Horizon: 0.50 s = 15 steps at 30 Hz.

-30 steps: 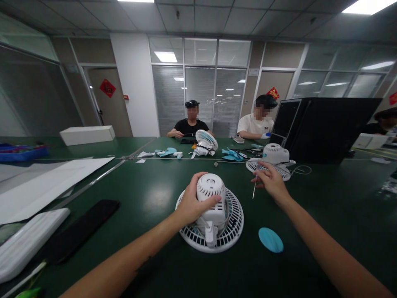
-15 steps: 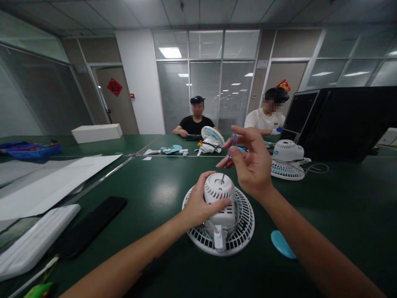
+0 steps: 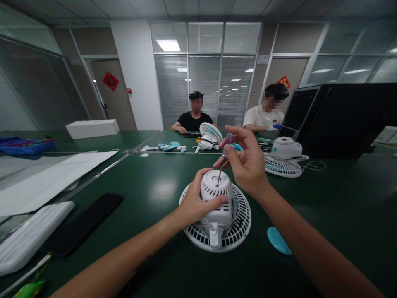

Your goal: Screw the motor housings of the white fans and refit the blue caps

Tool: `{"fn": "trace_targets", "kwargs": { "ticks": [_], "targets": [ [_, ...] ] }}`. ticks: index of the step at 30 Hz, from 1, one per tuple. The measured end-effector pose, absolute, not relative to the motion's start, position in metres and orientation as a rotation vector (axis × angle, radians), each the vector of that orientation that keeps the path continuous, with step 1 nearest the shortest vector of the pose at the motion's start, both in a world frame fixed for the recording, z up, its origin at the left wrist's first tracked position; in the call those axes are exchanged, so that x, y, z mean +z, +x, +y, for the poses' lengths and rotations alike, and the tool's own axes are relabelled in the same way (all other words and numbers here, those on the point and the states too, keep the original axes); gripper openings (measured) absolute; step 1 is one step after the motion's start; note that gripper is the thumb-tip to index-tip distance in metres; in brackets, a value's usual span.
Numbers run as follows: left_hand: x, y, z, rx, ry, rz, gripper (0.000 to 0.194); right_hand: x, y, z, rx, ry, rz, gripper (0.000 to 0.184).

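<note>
A white fan (image 3: 217,215) lies grille-down on the green table, its rounded motor housing facing up and its cord and plug gathered at the near side. My left hand (image 3: 195,203) is wrapped round the housing from the left, thumb across its front. Above it, my right hand (image 3: 248,161) grips the clear purplish handle of a screwdriver (image 3: 228,138) between thumb and fingers. The slim shaft slants down, and its tip meets the top of the housing near a hole. A light-blue plastic piece (image 3: 279,241) lies near my right forearm.
Another white fan (image 3: 287,149) lies beside a large black monitor (image 3: 344,120) on the right. Across the table sit two people, with a third fan (image 3: 209,136) and blue parts (image 3: 170,145) before them. At left are a white keyboard (image 3: 34,236), a black pad (image 3: 83,221) and paper sheets (image 3: 62,174).
The screwdriver's tip has shifted from the middle of the housing top to nearer its front edge. My left hand stays on the housing; the whole view has moved slightly.
</note>
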State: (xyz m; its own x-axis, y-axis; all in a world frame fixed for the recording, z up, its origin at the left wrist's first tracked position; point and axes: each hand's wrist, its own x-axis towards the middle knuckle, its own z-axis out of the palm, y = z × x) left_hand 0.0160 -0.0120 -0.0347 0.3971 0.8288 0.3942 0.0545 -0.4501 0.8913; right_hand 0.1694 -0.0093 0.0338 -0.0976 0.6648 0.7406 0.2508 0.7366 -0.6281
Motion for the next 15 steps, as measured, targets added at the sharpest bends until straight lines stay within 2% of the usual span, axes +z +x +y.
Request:
{"fn": "trace_targets", "kwargs": {
  "ticks": [15],
  "targets": [
    [-0.034, 0.015, -0.012, 1.146, 1.829, 0.737, 0.073, 0.044, 0.164, -0.029, 0.246, -0.721, -1.817, 0.036]
  ]
}}
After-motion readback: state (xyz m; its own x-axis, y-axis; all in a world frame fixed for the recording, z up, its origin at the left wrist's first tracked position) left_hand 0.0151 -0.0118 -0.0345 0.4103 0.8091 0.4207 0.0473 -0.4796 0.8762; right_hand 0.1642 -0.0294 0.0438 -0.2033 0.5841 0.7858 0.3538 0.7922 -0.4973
